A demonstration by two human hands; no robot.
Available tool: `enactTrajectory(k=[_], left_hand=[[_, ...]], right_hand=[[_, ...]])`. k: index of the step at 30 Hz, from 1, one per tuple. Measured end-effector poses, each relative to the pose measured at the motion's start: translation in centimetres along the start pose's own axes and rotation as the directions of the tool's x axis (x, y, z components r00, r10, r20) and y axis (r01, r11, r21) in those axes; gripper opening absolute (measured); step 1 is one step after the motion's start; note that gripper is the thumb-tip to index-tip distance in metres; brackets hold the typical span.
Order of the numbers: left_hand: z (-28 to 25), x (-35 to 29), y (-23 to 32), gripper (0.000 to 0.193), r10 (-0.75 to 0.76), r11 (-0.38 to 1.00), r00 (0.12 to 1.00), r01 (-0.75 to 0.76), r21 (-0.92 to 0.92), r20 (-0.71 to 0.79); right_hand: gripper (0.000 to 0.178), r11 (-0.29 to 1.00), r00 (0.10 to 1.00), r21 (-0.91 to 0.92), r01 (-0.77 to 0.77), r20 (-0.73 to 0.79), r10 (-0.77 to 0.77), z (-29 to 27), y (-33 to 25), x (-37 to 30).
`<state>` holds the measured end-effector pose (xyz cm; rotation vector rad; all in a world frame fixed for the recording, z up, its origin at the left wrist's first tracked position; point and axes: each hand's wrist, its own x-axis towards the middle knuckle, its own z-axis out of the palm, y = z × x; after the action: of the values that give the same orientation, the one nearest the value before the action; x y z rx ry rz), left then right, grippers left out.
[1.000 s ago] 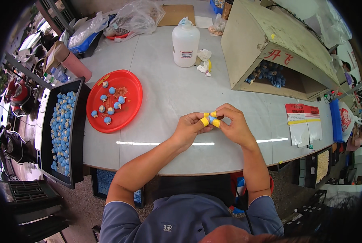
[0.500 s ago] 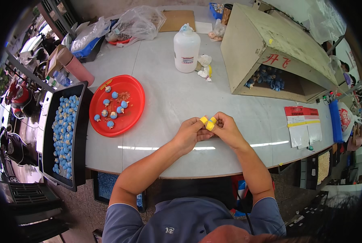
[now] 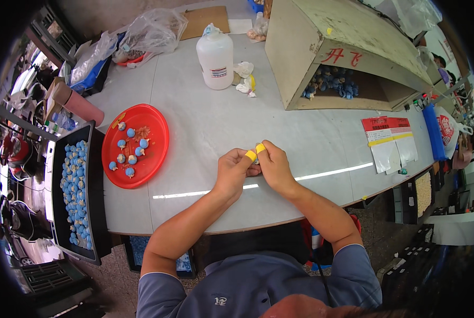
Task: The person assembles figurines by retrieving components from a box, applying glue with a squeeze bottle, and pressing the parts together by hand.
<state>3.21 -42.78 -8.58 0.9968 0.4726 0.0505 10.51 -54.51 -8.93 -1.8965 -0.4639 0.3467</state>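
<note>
My left hand (image 3: 232, 168) and my right hand (image 3: 275, 168) meet over the middle of the table. Both have their fingers closed around a small blue piece (image 3: 256, 161), mostly hidden by the fingertips. Yellow tape wraps each thumb. Off to the left, a round red tray (image 3: 154, 153) carries several blue balls (image 3: 140, 151) with pale, ragged tips. Beside it, a long black bin (image 3: 100, 212) holds many more of these balls.
A white plastic bottle (image 3: 214, 62) stands beyond my hands, with crumpled paper (image 3: 244, 71) beside it. At the right rear sits an open-fronted beige metal box (image 3: 295, 58) with blue pieces inside. Red-and-white printed sheets (image 3: 388, 139) lie on the right, and a pink flask (image 3: 83, 106) stands far left.
The view has shifted, so the tray, bottle and box appear farther left. My right thumb has moved over the piece, and my fingers now cover more of it.
</note>
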Motion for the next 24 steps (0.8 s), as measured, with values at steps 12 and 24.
enactTrajectory(k=[12, 24], left_hand=[[0.23, -0.11, -0.14, 0.013, -0.014, 1.000, 0.999, 0.014, 0.006, -0.037], [0.22, -0.24, -0.20, 0.015, -0.007, 1.000, 0.999, 0.006, -0.021, -0.046]], right_hand=[[0.023, 1.000, 0.999, -0.014, -0.018, 0.026, 0.018, -0.26, 0.00, 0.01], [0.024, 1.000, 1.000, -0.013, -0.019, 0.018, 0.019, -0.09, 0.24, -0.06]])
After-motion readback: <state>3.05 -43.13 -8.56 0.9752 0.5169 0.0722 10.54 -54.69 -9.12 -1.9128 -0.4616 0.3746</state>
